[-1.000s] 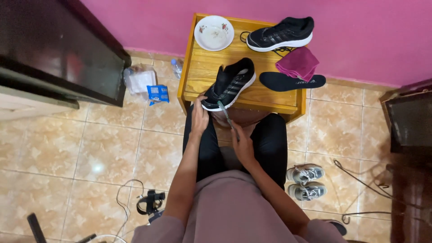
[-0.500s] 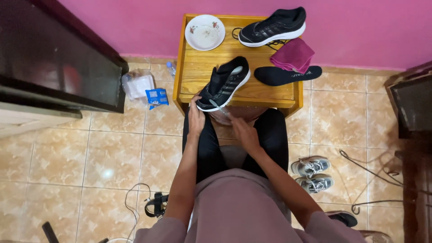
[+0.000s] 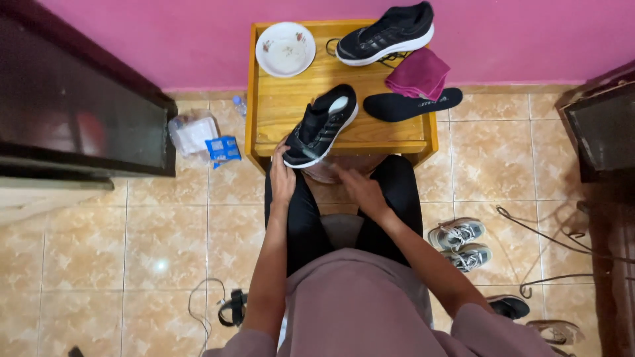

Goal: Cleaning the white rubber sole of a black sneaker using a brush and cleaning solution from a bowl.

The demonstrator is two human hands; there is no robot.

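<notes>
I am watching from above, reading left to right. A dark cabinet (image 3: pixel 79 112) is standing at the far left, with a blue packet (image 3: pixel 223 148) lying on the tiled floor beside it. My left hand (image 3: pixel 282 177) is resting against the toe of the black sneaker (image 3: pixel 322 125), fingers laid flat on it rather than pinching. That shoe is sitting at the front edge of the wooden table (image 3: pixel 284 106), toe overhanging toward my knees. My right hand (image 3: pixel 357 188) is hovering just below the toe, fingers loosely spread, holding nothing that I can make out. I judge that steadying the toe firmly with the left will be keeping the shoe from sliding off.
</notes>
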